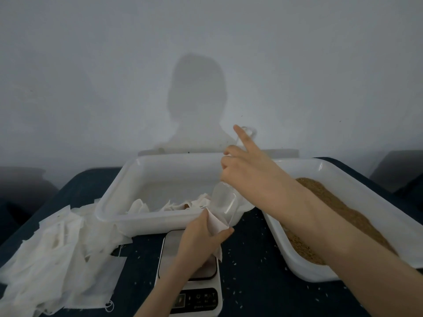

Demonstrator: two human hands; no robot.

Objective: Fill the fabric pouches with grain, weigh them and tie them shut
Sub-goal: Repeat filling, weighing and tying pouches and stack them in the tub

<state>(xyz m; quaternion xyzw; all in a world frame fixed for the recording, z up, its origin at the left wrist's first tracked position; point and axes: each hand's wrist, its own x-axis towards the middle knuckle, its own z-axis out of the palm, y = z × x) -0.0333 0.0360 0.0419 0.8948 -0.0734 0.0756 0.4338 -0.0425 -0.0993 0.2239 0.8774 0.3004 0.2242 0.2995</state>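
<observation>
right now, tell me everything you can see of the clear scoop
The clear scoop looks like transparent plastic, with a rounded bowl and a thin handle. The right hand grips the handle, forefinger pointing up, and tilts the bowl steeply down into the mouth of a white fabric pouch, which the left hand holds open over the scale. Grain inside it cannot be made out.
</observation>
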